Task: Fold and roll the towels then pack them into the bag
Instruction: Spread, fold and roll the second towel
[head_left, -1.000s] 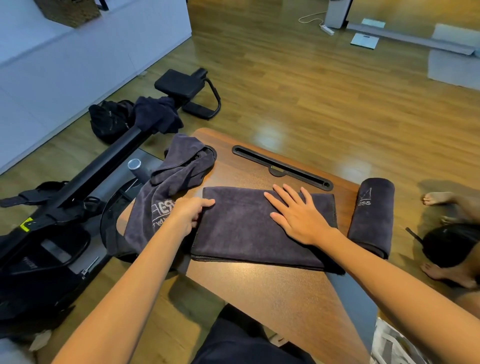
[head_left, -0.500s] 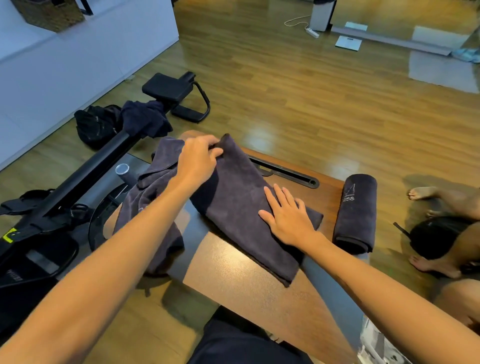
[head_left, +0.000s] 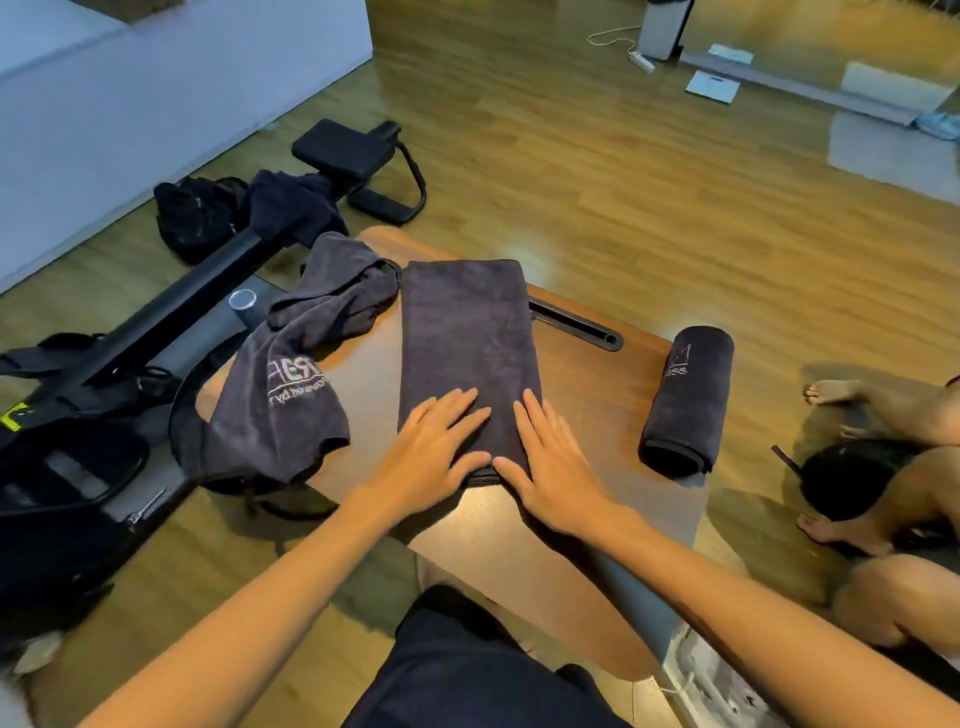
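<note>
A dark grey folded towel (head_left: 467, 332) lies as a long narrow strip on the small wooden table (head_left: 587, 384), running away from me. My left hand (head_left: 436, 441) and my right hand (head_left: 550, 457) rest flat on its near end, fingers spread, side by side. To the left, a loose crumpled towel (head_left: 306, 364) with white lettering hangs over the table's left edge. At the right edge lies a rolled towel (head_left: 688, 400). A black bag (head_left: 195, 218) sits on the floor at the far left.
A black rowing machine (head_left: 130, 353) stretches along the left with a dark cloth (head_left: 291, 208) draped over its rail. Another person's bare legs and feet (head_left: 883, 467) are on the floor at the right. A slot (head_left: 576, 325) runs along the table's far side.
The towel was folded over once more, from a wide rectangle into a narrow strip. My left hand carried the left edge across, then both hands came down flat on its near end.
</note>
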